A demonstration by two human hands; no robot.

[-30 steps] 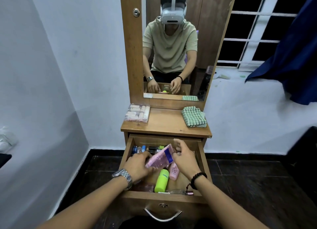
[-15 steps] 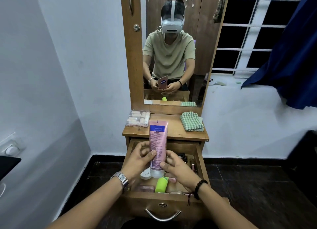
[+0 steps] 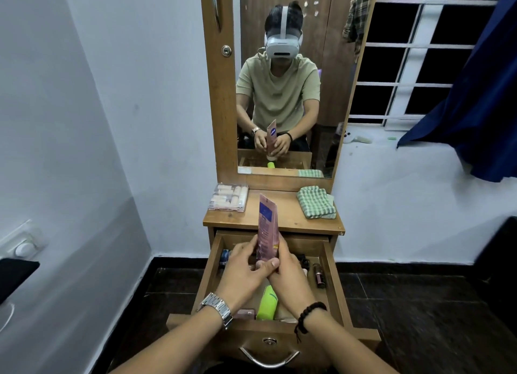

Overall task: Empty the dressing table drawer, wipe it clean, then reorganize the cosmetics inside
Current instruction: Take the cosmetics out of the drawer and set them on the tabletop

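The wooden drawer (image 3: 333, 284) of the dressing table is pulled out toward me. Above it I hold a pink tube (image 3: 267, 225) with a blue label upright, cap end down. My left hand (image 3: 243, 273) and my right hand (image 3: 288, 273) both grip its lower part, fingers overlapping. Inside the drawer lie a lime-green bottle (image 3: 267, 303), a dark lipstick (image 3: 319, 275) at the right, a small blue bottle (image 3: 224, 257) at the left and a pink case (image 3: 245, 313) at the front. My hands hide the drawer's middle.
On the tabletop (image 3: 291, 219) sit a clear box of small pale containers (image 3: 228, 198) at the left and a folded green checked cloth (image 3: 316, 203) at the right. A mirror (image 3: 288, 80) stands behind. A white wall is on the left, dark floor tiles lie below.
The pink tube has been lifted out of the drawer, stood upright, then turned so its narrow side faces me. Both hands shifted lower around its cap end.
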